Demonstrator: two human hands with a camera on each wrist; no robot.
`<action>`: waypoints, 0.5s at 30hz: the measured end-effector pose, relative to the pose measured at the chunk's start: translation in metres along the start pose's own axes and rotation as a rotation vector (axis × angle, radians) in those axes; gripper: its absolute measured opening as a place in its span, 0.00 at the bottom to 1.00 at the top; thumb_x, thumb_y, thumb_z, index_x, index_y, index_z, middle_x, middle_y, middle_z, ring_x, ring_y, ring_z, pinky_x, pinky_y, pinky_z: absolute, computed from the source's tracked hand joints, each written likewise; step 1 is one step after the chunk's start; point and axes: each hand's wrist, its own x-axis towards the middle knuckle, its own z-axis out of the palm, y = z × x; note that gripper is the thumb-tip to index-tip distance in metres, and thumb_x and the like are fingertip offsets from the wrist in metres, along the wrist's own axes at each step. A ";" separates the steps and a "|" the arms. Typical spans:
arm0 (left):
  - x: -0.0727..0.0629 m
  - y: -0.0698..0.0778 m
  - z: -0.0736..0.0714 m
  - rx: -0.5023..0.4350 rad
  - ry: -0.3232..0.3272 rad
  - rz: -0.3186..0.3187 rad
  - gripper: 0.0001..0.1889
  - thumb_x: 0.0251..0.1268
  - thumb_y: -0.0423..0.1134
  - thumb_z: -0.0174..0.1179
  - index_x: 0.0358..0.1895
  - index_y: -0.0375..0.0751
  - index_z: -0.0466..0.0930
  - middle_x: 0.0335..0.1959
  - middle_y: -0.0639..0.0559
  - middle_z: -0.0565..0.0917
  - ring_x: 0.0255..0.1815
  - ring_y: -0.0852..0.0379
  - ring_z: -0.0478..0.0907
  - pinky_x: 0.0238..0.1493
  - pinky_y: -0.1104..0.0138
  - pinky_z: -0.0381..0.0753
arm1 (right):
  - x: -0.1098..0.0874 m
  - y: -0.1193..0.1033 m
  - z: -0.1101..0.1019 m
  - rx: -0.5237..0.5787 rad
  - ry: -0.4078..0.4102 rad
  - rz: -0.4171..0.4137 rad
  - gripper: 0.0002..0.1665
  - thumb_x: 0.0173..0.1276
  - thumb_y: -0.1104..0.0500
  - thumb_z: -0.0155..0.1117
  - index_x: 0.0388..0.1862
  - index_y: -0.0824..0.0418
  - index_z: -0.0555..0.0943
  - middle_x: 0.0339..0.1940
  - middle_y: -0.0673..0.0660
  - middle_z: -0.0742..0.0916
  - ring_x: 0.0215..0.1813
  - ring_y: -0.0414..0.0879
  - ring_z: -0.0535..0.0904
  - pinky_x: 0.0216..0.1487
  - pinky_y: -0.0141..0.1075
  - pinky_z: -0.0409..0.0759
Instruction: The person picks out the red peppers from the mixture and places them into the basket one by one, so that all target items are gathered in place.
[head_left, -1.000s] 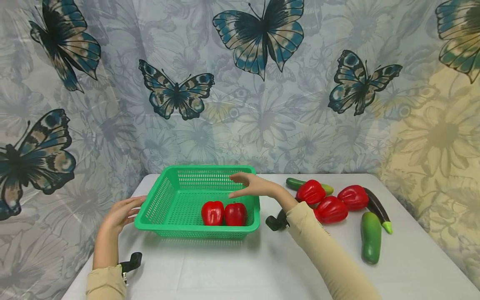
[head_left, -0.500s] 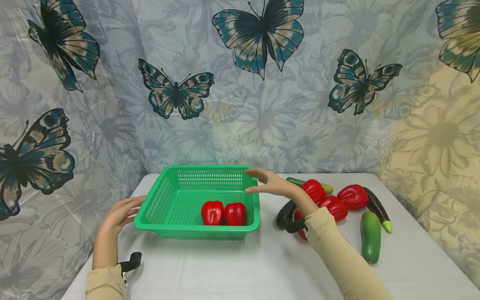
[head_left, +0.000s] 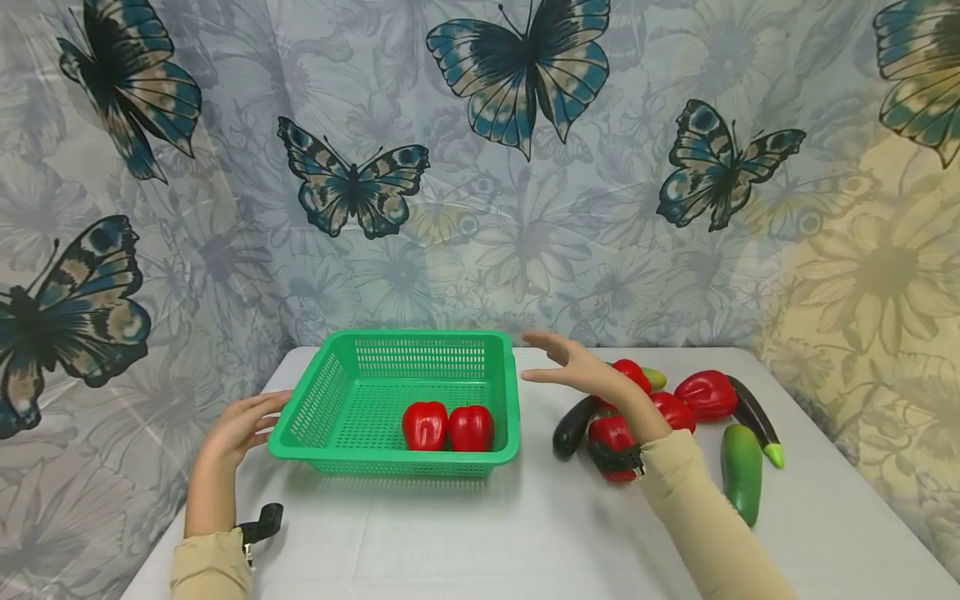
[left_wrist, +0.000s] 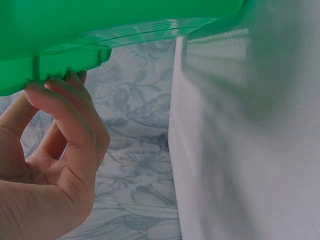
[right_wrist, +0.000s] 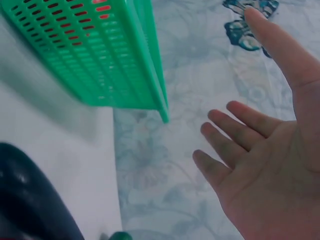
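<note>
The right hand [head_left: 577, 367], fingers spread, thumb apart and holding nothing, has just drawn back from over the green slotted plastic basket [head_left: 405, 457] and now hangs just outside its right rim. Two glossy red bell peppers [head_left: 425, 427] sit side by side in the basket's near right corner, apparently settled there. At the left rim, the left hand [head_left: 238, 429] touches with bent fingers; I cannot tell whether it pinches. Toward the right edge of the white-covered desk [head_left: 420, 533], shiny red peppers [head_left: 705, 396], dark eggplants [head_left: 572, 429] and a plump green cucumber [head_left: 741, 467] remain outside the basket.
</note>
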 end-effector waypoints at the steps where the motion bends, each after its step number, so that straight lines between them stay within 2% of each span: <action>1: 0.000 0.000 0.000 -0.001 0.001 0.000 0.32 0.65 0.60 0.61 0.66 0.45 0.74 0.43 0.73 0.75 0.42 0.72 0.77 0.46 0.70 0.81 | -0.002 0.001 -0.002 -0.002 0.008 0.002 0.49 0.62 0.42 0.70 0.77 0.52 0.59 0.77 0.56 0.64 0.80 0.60 0.54 0.76 0.58 0.56; 10: 0.000 0.000 0.001 0.012 0.011 -0.016 0.37 0.64 0.61 0.61 0.70 0.41 0.70 0.44 0.72 0.75 0.42 0.72 0.77 0.48 0.70 0.82 | -0.024 0.018 -0.022 0.014 0.076 0.008 0.47 0.65 0.43 0.68 0.77 0.51 0.58 0.78 0.57 0.63 0.79 0.62 0.55 0.75 0.59 0.57; 15: 0.002 -0.001 0.001 0.033 0.007 -0.020 0.40 0.64 0.62 0.60 0.71 0.39 0.67 0.50 0.67 0.76 0.44 0.71 0.76 0.48 0.69 0.82 | -0.035 0.027 -0.033 0.034 0.113 0.006 0.46 0.67 0.45 0.67 0.77 0.53 0.58 0.78 0.58 0.62 0.79 0.62 0.54 0.76 0.58 0.55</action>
